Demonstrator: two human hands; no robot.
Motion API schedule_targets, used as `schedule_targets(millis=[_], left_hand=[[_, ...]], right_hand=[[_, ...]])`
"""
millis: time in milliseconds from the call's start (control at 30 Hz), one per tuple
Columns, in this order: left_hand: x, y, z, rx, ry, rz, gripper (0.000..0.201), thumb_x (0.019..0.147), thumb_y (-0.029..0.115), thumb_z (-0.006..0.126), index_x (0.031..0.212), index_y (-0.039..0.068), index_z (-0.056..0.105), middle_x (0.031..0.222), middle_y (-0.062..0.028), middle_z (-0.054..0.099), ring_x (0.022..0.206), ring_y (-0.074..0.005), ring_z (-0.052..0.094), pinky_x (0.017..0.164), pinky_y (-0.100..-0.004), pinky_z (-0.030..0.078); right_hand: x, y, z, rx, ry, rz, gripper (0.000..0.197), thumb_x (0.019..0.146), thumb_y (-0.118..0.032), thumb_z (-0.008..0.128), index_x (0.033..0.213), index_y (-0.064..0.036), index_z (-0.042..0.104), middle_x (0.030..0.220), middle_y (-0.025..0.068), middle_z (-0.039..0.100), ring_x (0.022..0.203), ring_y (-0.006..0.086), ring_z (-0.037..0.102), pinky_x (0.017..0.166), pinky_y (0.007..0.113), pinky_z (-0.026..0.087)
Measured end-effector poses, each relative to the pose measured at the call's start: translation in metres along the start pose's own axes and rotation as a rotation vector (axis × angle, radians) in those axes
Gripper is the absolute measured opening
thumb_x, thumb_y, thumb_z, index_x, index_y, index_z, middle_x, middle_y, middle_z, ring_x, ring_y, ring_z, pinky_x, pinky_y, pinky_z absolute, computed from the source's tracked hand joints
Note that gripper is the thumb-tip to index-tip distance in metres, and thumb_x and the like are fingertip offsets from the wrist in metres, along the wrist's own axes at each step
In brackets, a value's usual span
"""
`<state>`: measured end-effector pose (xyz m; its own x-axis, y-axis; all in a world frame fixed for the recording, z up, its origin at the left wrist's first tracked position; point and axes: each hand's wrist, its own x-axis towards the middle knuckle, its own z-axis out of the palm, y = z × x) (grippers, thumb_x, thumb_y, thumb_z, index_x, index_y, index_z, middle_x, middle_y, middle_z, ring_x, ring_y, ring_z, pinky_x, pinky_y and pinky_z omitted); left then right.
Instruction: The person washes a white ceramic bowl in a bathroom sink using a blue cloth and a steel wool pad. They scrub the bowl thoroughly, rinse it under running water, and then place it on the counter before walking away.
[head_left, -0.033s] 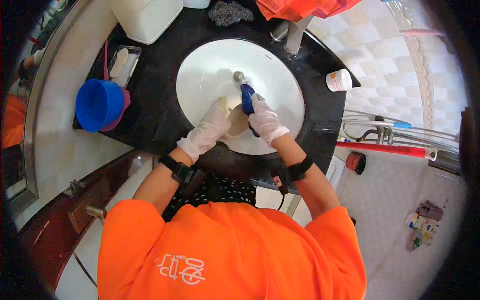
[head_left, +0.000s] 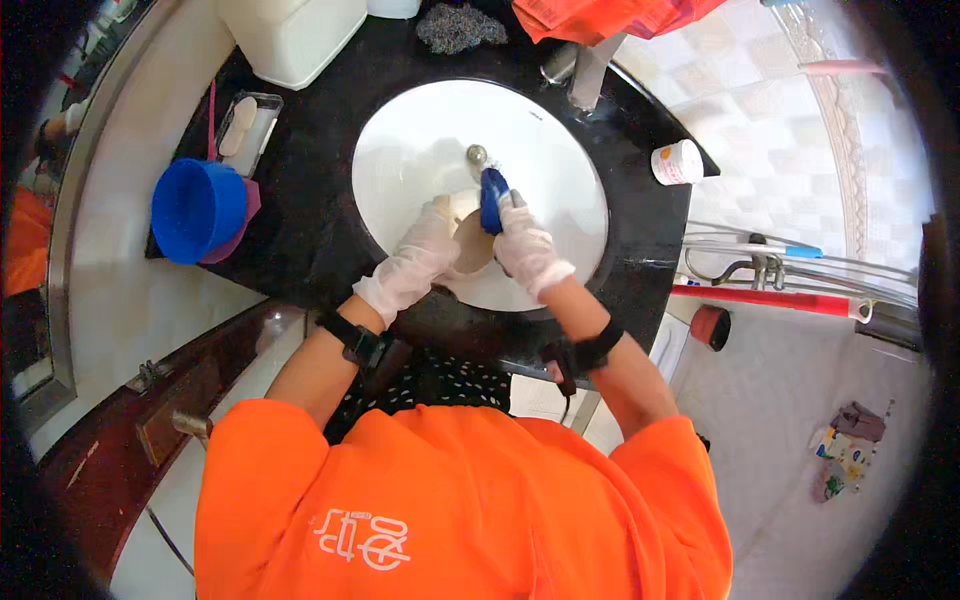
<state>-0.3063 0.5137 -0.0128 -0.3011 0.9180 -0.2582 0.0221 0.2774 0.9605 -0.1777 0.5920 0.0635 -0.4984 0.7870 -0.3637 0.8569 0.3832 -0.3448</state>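
The right grip [head_left: 522,243] clasps a blue scrubber [head_left: 492,200]; just left, the left grip [head_left: 430,240] holds a pale item [head_left: 475,243]. Likely scrubbing; the next stroke needs steady bracing.

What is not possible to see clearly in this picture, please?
In the head view:
Pale object: full shape, partly covered by the left hand.
Blue object: full shape, partly covered by the right hand.
White container: cut off by the upper edge.
Floor pile: too small to identify.
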Motion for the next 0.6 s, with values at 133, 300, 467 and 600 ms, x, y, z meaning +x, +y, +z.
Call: schedule_targets(millis=[133, 300, 467, 600], left_hand=[[-0.002, 0.012, -0.002, -0.106, -0.122, -0.125, 0.031, 0.087, -0.002, 0.05, 0.118, 0.001, 0.047, 0.106, -0.0092, 0.059, 0.098, -0.02, 0.055, 0.083, -0.032, 0.047], [0.0, 0.012, 0.0, 0.03, -0.095, -0.115, 0.032, 0.088, 0.003, 0.054, 0.119, 0.004, 0.045, 0.104, -0.0086, 0.059, 0.094, -0.0205, 0.056, 0.078, -0.0328, 0.049], [-0.001, 0.024, -0.008, -0.17, -0.189, -0.172, 0.046, 0.088, 0.001, 0.052, 0.13, 0.008, 0.037, 0.109, -0.0088, 0.056, 0.097, -0.022, 0.056, 0.055, -0.0394, 0.055], [-0.009, 0.042, -0.005, -0.194, -0.178, -0.371, 0.049, 0.086, -0.005, 0.047, 0.132, 0.007, 0.037, 0.11, -0.0089, 0.055, 0.098, -0.0232, 0.055, 0.059, -0.0388, 0.055]], right_hand=[[-0.008, -0.03, -0.015, -0.187, -0.06, -0.204, 0.063, 0.076, -0.002, 0.046, 0.138, -0.0035, 0.036, 0.146, 0.0272, 0.026, 0.126, 0.0411, 0.041, 0.103, 0.041, 0.039], [0.01, -0.009, -0.004, -0.01, -0.019, -0.018, 0.057, 0.077, 0.0, 0.05, 0.134, 0.001, 0.04, 0.141, 0.0312, 0.032, 0.116, 0.0459, 0.049, 0.099, 0.043, 0.042], [-0.003, -0.042, 0.0, -0.32, 0.016, -0.184, 0.057, 0.078, -0.006, 0.055, 0.133, -0.0038, 0.041, 0.139, 0.0292, 0.037, 0.119, 0.0425, 0.048, 0.101, 0.041, 0.041], [0.021, -0.009, -0.011, 0.069, -0.085, -0.093, 0.046, 0.082, -0.014, 0.05, 0.127, -0.0049, 0.051, 0.125, 0.025, 0.053, 0.117, 0.0352, 0.051, 0.099, 0.038, 0.041]])
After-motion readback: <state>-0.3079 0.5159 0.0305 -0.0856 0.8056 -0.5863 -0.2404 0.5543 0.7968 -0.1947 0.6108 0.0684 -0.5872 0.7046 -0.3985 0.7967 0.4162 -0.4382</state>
